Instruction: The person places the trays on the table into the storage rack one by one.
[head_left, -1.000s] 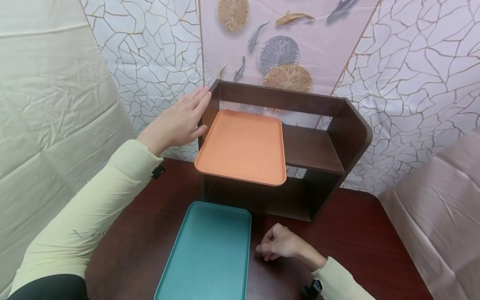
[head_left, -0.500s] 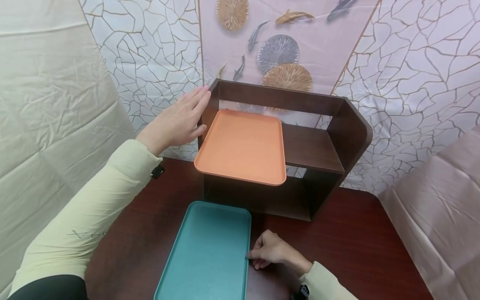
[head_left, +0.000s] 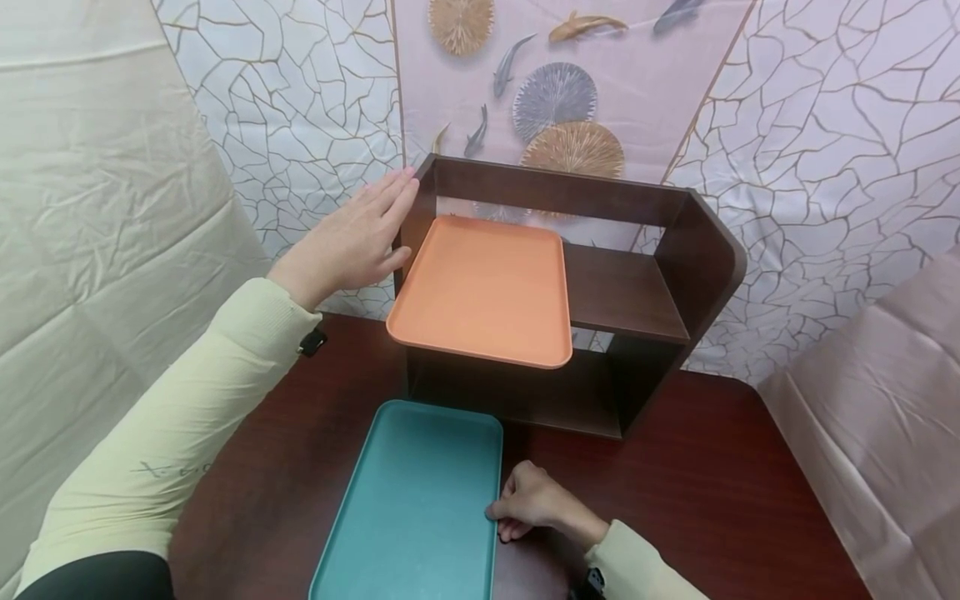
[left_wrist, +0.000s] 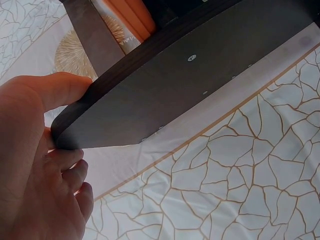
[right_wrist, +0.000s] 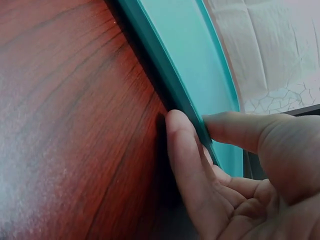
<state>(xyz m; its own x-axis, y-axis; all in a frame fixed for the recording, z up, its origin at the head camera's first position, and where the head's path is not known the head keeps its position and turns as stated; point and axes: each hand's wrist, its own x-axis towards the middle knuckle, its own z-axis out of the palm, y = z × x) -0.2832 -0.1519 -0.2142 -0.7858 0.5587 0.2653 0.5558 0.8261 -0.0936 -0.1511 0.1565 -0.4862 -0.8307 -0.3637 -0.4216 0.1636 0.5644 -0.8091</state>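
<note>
The right hand had slid left, pinching the teal tray at 3 o'clock; the left hand pressed flat, fingers straight, against the shelf.

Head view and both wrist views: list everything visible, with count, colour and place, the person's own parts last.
teal tray: one, teal, flat on the table before the shelf.
orange tray: one, orange, on the shelf's left side, overhanging its front.
shelf: one, dark brown wood, at the table's back.
table: one, reddish-brown wood.
backdrop: white crackle-pattern and pink fish-print sheets behind.
left hand: flat against the shelf's left side panel.
right hand: fingers pinching the teal tray's right rim.
</note>
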